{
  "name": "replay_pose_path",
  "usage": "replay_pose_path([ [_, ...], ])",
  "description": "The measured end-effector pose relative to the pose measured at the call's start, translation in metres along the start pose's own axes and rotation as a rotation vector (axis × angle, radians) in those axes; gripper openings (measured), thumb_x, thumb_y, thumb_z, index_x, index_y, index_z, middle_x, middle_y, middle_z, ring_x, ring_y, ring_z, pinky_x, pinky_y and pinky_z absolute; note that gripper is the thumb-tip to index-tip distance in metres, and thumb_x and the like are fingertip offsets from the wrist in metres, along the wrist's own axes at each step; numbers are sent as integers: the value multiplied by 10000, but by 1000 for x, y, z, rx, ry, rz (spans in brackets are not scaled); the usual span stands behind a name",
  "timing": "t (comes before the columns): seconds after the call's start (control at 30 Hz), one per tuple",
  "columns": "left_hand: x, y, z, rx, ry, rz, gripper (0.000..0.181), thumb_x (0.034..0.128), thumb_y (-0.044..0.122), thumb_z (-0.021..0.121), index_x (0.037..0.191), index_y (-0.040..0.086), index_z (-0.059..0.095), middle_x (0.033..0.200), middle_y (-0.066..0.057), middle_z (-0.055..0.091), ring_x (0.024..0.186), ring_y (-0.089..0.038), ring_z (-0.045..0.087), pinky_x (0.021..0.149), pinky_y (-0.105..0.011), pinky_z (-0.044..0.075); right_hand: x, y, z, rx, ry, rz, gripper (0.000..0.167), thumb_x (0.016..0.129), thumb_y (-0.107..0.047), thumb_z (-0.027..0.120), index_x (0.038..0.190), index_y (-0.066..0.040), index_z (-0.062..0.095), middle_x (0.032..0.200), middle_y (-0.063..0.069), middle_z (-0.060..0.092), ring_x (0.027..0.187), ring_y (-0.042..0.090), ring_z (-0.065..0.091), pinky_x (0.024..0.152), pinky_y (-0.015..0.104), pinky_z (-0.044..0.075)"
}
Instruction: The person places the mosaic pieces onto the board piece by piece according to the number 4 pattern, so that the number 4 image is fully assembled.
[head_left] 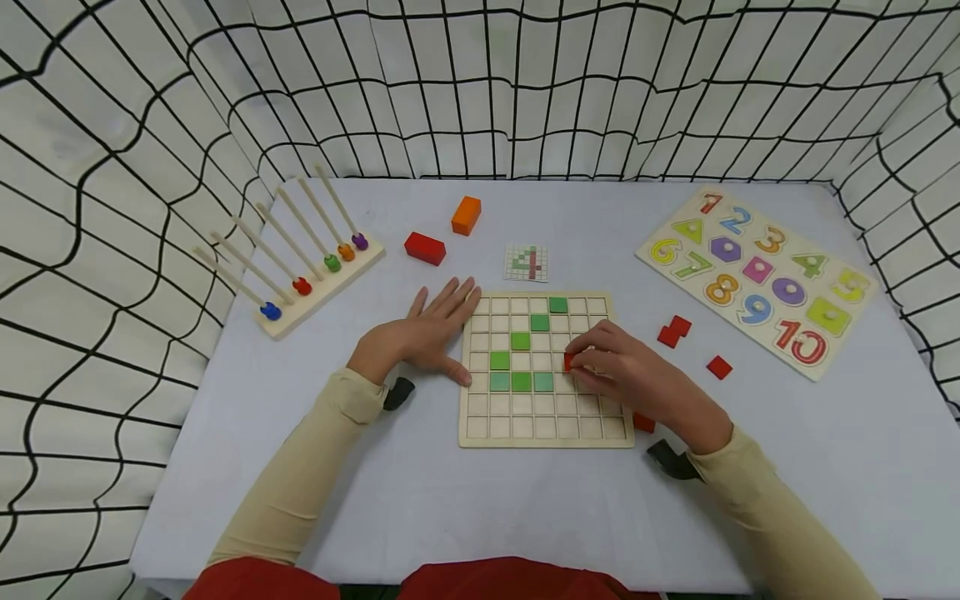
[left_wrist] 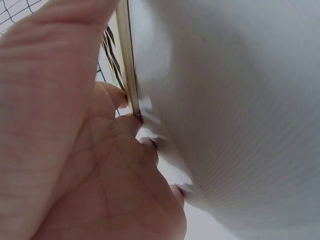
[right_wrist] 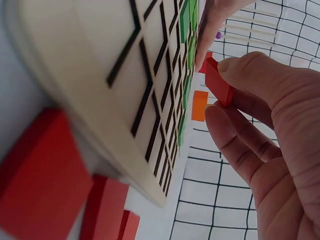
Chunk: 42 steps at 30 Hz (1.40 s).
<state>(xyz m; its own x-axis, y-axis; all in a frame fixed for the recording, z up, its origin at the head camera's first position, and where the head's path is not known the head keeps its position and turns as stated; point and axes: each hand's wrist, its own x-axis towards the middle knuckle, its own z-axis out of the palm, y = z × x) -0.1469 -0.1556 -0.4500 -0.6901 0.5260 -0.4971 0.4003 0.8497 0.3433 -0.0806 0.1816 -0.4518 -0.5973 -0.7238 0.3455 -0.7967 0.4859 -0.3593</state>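
Observation:
A wooden grid board (head_left: 501, 428) lies on the white table, with several green square tiles (head_left: 521, 341) set in its cells. My right hand (head_left: 637, 372) pinches a red square tile (right_wrist: 218, 83) between thumb and fingertips over the board's right half. In the right wrist view that tile is tilted on edge and stands apart from the grid. My left hand (head_left: 420, 337) lies flat with fingers spread at the board's left edge, its thumb and a fingertip touching the rim. Behind the board is a small printed pattern card (head_left: 527, 262).
Loose red tiles (head_left: 719, 367) lie right of the board, some partly under my right wrist. A red block (head_left: 425, 248) and an orange block (head_left: 466, 215) sit behind my left hand. A peg stand with beads (head_left: 330, 287) is at left, a number puzzle board (head_left: 757, 279) at right. Black netting surrounds the table.

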Motion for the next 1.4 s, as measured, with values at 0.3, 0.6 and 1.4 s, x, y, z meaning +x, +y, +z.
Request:
replay_pose_path([
  [0.3, 1, -2, 2, 9, 3, 0, 1388, 837, 616, 848, 1722, 134, -107, 1814, -68, -194, 1683, -320, -216, 1332, -646, -138, 25, 9, -2, -10, 16, -17, 245, 794, -7, 930, 1015, -14, 825, 1086, 112, 759, 1055, 257, 651, 837, 367, 658],
  [0.6, 0, 0, 3, 22, 9, -10, 1388, 833, 615, 852, 1725, 142, -100, 1818, -67, -182, 1685, -320, -209, 1336, -641, -131, 40, 31, 3, -5, -94, 110, 174, 881, -42, 866, 1041, -1, 811, 1139, 130, 752, 1078, 267, 650, 866, 371, 656],
  [1.4, -1, 0, -1, 10, -2, 7, 1387, 843, 596, 857, 1721, 116, -104, 1813, -83, -196, 1682, -324, -217, 1333, -646, -134, 47, 24, -14, 0, -266, 245, 192, 946, -73, 816, 1105, 34, 810, 1314, 207, 734, 1217, 367, 696, 949, 443, 649],
])
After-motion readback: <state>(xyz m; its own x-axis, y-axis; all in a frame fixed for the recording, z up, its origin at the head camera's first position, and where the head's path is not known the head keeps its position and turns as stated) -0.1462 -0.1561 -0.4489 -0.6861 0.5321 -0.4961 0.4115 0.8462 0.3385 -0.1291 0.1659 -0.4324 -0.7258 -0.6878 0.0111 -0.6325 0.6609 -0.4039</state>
